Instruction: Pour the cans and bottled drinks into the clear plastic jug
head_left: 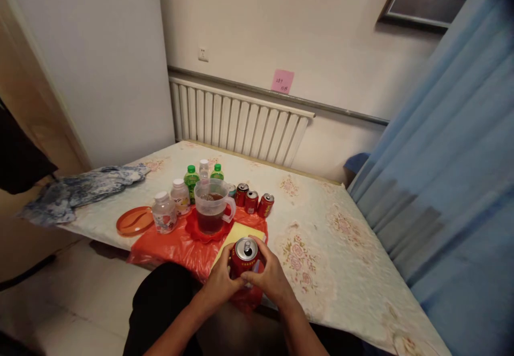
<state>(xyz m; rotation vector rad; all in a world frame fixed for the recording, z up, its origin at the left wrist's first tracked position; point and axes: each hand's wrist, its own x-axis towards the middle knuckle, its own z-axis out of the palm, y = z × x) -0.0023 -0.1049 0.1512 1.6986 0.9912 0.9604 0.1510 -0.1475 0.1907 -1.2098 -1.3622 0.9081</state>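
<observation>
Between both hands I hold a red soda can (243, 264) upright near the table's front edge, its silver top showing an opened mouth. My left hand (220, 278) wraps its left side, and my right hand (270, 275) closes round the right. Just behind the can lies a yellow cloth or sheet (244, 231) on a red plastic sheet (160, 246). A clear plastic jug (209, 209) with dark brown liquid stands in a red dish (193, 230). Several red cans (251, 202) are grouped behind the yellow piece.
White-capped jars (164, 214) and green-capped bottles (191, 179) stand left of and behind the jug. An orange lid (135, 220) lies at the left, near a crumpled patterned cloth (92, 187). A blue curtain (450, 158) hangs at the right; a radiator (236, 123) is behind.
</observation>
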